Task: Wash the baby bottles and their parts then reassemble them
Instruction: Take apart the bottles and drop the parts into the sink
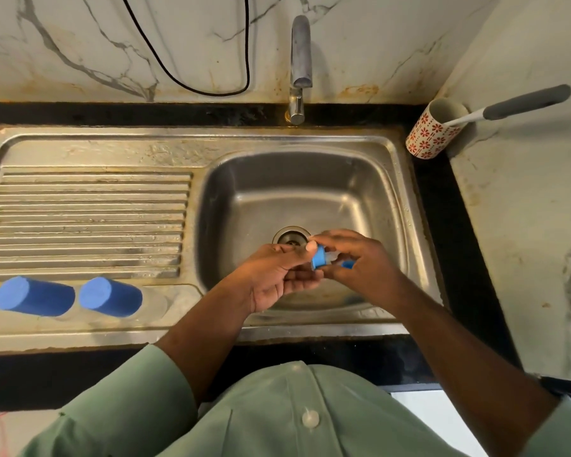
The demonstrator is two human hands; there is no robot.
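Both hands over the sink (310,199): left hand (277,275) and right hand (360,262), fingers curled, pinch a blue bottle collar (318,257) beside the drain (291,237)

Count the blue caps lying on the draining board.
2: one cap at the board's near left edge, the other cap just right of it. A smaller blue part is in the hands over the sink; others may be hidden.
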